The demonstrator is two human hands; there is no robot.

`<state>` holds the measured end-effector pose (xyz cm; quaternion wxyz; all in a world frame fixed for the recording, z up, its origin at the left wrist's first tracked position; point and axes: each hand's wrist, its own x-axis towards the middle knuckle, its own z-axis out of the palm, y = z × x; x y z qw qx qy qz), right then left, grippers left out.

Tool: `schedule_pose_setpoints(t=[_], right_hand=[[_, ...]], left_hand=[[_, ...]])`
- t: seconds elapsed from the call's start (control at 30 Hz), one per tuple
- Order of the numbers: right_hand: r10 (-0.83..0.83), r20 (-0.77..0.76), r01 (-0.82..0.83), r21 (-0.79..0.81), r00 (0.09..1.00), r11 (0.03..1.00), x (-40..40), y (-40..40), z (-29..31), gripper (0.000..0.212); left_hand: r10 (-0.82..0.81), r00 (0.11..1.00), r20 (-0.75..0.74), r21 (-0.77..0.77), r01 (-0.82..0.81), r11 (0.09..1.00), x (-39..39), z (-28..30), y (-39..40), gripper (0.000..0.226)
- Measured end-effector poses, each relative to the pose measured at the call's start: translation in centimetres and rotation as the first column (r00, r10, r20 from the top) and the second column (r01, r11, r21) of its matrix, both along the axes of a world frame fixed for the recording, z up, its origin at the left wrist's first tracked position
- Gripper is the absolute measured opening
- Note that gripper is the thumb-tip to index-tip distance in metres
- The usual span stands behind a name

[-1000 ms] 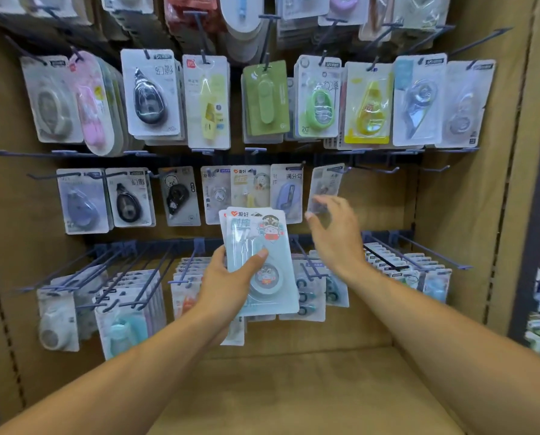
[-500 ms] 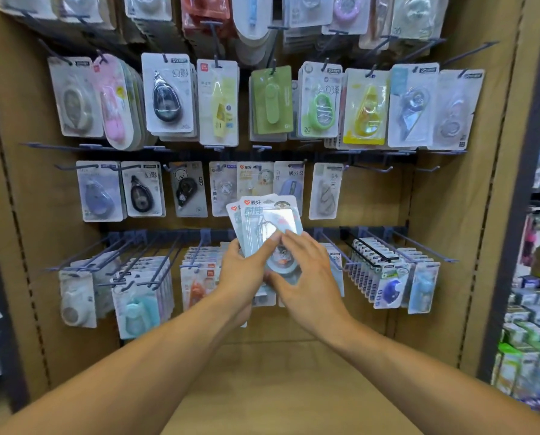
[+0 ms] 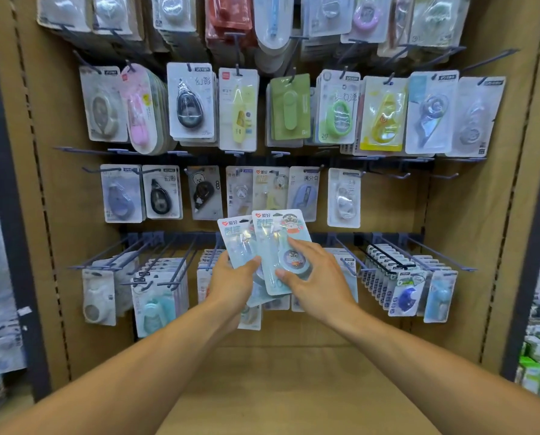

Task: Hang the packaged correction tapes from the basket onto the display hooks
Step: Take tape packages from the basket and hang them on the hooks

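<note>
My left hand (image 3: 231,284) grips a small stack of light-blue packaged correction tapes (image 3: 235,243) in front of the display. My right hand (image 3: 316,277) pinches the front packet (image 3: 276,233) of that stack, thumb on its lower edge and fingers over the round tape blister; this packet is shifted right and a little up from the rest. Both hands are level with the lowest row of display hooks (image 3: 350,259). The middle row holds single packets, with bare hooks (image 3: 397,175) at its right end. No basket is in view.
The brown pegboard stand (image 3: 388,208) carries rows of hanging correction tape packets. Long blue hooks (image 3: 155,255) jut forward from the bottom row on both sides of my hands. A brown shelf (image 3: 278,387) lies below. Dark uprights frame the stand, and neighbouring shelves with goods show at far right.
My right hand came back from the hanging packet in the middle row to the stack and took hold of the front packet, sliding it right. The view shifted slightly right.
</note>
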<state>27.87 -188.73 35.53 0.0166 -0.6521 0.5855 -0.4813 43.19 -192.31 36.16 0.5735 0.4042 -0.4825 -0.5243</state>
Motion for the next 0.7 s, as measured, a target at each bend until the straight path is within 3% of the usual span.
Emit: schedule_pose_setpoints(t=[0.17, 0.37, 0.53, 0.7], right_hand=[[-0.006, -0.072, 0.001, -0.062, 0.997, 0.998, 0.6, -1.4, 0.4, 0.064], [-0.075, -0.071, 0.058, -0.213, 0.995, 0.975, 0.7, -3.7, 2.9, 0.062], [-0.089, -0.066, 0.075, -0.191, 0.994, 0.979, 1.0, -5.5, 4.1, 0.065], [-0.102, -0.006, 0.099, -0.196, 0.995, 0.976, 1.9, -5.8, 3.2, 0.067]], left_hand=[[0.071, 0.997, 0.011, 0.003, -0.071, 0.997, 2.5, 0.2, -0.7, 0.019], [0.124, 0.992, 0.026, -0.044, -0.123, 0.991, 4.3, 0.6, -1.4, 0.027], [0.115, 0.993, 0.02, -0.07, -0.113, 0.991, 4.3, 1.0, -1.4, 0.034], [0.079, 0.997, 0.021, -0.092, -0.077, 0.993, 4.2, 0.9, -1.3, 0.028]])
